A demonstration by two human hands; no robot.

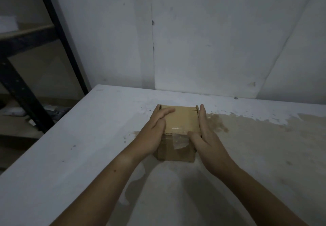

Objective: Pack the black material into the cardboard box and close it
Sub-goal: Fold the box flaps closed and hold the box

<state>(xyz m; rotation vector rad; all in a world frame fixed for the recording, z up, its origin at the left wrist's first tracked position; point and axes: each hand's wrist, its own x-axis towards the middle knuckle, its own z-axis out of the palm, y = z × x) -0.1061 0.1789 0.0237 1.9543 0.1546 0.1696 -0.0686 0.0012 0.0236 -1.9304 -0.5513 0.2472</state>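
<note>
A small brown cardboard box (181, 121) stands on the white table (88, 137), its top flap lying flat over it and a strip of clear tape on its near face. My left hand (155, 130) presses against the box's left side, with the fingers resting on the top flap. My right hand (204, 134) lies flat along the right side, the thumb touching the top's near right corner. No black material is visible; the inside of the box is hidden.
The table meets a white wall (211, 40) just behind the box. Worn beige patches (255, 146) cover the table to the right. A dark metal shelf rack (26, 84) stands to the left, beyond the table's edge.
</note>
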